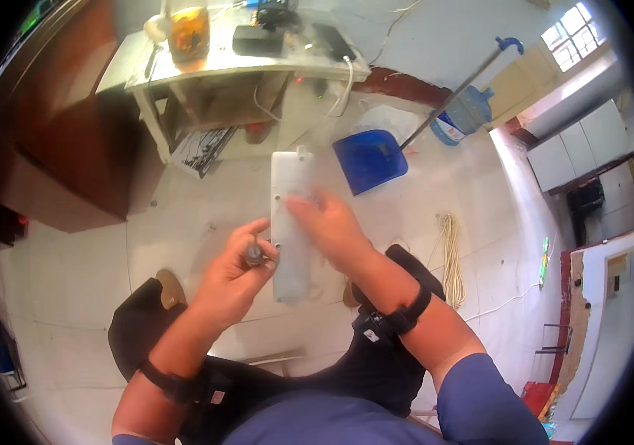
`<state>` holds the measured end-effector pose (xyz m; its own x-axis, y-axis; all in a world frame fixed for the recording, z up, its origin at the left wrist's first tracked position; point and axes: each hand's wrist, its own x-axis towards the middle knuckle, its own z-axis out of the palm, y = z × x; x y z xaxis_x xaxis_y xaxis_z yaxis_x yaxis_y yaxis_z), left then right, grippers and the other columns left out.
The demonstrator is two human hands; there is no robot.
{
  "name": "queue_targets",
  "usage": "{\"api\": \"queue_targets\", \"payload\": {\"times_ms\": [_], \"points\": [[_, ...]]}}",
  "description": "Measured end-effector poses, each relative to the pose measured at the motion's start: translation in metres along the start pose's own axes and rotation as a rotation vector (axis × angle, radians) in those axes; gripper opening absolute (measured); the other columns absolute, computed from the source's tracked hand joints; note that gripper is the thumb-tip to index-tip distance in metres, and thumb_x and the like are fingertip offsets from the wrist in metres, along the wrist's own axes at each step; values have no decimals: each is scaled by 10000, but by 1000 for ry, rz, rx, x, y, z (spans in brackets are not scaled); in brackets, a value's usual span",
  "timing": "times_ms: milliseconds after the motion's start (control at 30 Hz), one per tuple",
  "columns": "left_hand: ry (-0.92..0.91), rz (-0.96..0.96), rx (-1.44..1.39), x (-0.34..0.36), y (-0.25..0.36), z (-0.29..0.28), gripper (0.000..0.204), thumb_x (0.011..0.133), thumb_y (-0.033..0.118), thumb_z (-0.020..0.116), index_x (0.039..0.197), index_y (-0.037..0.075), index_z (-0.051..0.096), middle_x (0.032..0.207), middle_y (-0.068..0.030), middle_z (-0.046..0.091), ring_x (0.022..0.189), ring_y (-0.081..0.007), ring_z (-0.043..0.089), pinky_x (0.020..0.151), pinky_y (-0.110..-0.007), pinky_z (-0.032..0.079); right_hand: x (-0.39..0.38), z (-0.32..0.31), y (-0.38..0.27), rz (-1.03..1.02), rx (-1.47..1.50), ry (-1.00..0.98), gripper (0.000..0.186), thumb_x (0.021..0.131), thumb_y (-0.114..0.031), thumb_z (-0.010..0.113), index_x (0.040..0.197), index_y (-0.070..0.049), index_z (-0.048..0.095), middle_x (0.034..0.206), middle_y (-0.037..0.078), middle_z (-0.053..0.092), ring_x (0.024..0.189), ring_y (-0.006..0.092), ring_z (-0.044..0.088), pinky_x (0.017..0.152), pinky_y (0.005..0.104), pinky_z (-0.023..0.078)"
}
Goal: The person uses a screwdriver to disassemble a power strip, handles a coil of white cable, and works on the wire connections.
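A long white plastic casing (289, 259) with dark screw holes along its left edge and a tab at its far end lies upright in front of me. My left hand (232, 271) is closed around a small dark screwdriver (255, 255), its round end facing up. The fingertips of this hand reach the casing's left edge. Over the casing's upper right part is my right hand (332, 226), thumb across its face. Motion blur smears these fingers, so whether they grip the casing or something small is unclear.
A white table (131, 78) with an orange-filled jar (189, 35) and devices stands ahead. To the right are a blue dustpan (372, 159), a water bottle (461, 115) and a coil of pale cord (447, 259). A brown cabinet (57, 148) occupies the left.
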<state>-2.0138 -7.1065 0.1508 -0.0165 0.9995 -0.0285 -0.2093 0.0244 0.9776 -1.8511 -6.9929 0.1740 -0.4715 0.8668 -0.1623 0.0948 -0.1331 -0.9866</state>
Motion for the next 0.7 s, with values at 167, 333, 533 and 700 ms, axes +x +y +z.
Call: {"api": "queue_targets", "payload": {"times_ms": [167, 333, 533, 700], "points": [[-148, -95, -147, 25, 1, 21, 153, 914, -74, 564, 955, 73, 565, 1105, -9, 534, 992, -101, 503, 891, -273, 410, 0, -24, 19, 52, 220, 69, 468, 963, -514, 578, 1026, -52, 617, 814, -2, 578, 658, 61, 495, 542, 238, 376], [-135, -222, -470, 32, -1, 12, 173, 870, -79, 530, 881, 94, 518, 894, 19, 548, 801, -100, 514, 722, -238, 400, 8, -42, 27, 126, 344, -49, 416, 981, -528, 532, 974, -121, 614, 728, -62, 527, 493, 21, 347, 437, 219, 221], [-107, -368, -790, 42, -14, 3, 126, 804, 0, 526, 872, 103, 500, 1042, -119, 604, 932, -266, 607, 785, -386, 497, 22, -39, 45, 136, 775, -334, 471, 1015, -428, 498, 1281, -41, 542, 1133, 72, 649, 988, 127, 621, 870, 294, 498], [-82, -405, -680, 46, -17, 7, 216, 820, 94, 528, 1036, 106, 520, 1225, -214, 576, 1139, -442, 573, 911, -532, 511, 25, -40, 24, 54, 457, -234, 469, 955, -434, 614, 1179, -36, 507, 831, -1, 592, 480, 2, 363, 400, 171, 221]]}}
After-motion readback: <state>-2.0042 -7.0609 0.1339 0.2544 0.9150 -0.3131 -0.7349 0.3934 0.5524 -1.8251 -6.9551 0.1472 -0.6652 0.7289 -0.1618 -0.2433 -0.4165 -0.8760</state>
